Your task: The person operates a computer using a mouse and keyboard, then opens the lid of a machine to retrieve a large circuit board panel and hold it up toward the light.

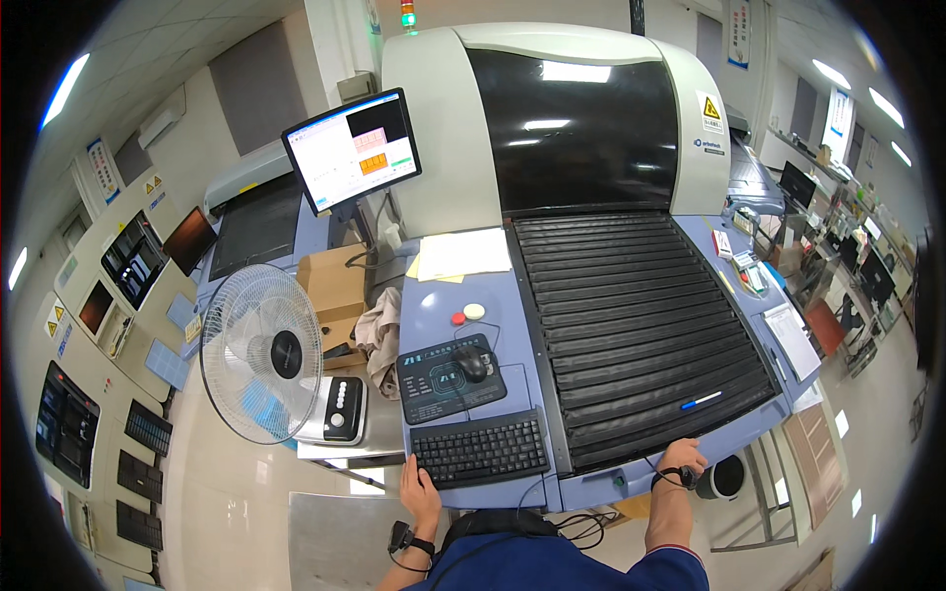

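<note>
My left hand [421,492] lies at the left end of a black keyboard [480,448], fingers stretched out and touching its edge, holding nothing. Above the keyboard, a black mouse [474,363] rests on a dark printed mouse pad [434,386]. My right hand [682,456] rests on the front rim of a large machine, its fingers loosely curled with nothing visible in them. Just beyond it, a blue and white pen [701,402] lies on the black ribbed cover [641,315]. Both wrists carry a dark strapped device.
A white desk fan [286,355] stands at left, near a monitor [352,150] and an open cardboard box [330,281]. Papers [463,253] and red and white round buttons [458,318] are on the machine's left panel. A clipboard [790,340] lies right. Cables [589,529] hang below.
</note>
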`<state>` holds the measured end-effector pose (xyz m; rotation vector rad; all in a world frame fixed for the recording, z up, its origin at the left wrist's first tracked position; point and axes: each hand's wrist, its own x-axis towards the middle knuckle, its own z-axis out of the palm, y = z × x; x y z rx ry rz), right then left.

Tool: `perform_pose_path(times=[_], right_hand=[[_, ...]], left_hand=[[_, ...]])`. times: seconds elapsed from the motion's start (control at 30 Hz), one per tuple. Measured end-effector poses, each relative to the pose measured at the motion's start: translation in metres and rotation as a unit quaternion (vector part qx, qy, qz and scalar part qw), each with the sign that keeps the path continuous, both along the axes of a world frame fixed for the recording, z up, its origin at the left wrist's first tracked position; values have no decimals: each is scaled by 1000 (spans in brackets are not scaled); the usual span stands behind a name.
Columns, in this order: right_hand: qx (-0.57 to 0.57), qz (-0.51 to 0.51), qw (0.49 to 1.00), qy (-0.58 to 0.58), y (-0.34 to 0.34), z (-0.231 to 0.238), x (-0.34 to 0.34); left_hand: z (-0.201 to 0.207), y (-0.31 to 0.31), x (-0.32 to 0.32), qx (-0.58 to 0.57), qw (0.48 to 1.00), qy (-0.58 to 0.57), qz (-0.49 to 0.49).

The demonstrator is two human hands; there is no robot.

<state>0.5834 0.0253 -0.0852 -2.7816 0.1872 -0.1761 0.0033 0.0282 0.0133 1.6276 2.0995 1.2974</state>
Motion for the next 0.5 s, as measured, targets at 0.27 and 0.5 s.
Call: perform_pose_path(times=[0.27, 0.5], right_hand=[[145, -102, 984, -18, 8, 23, -18], [119, -82, 989, -20, 5, 23, -18]], left_hand=[[-1, -2, -2, 7, 1000, 10, 5], [-3, 0, -3, -3, 1000, 10, 1]])
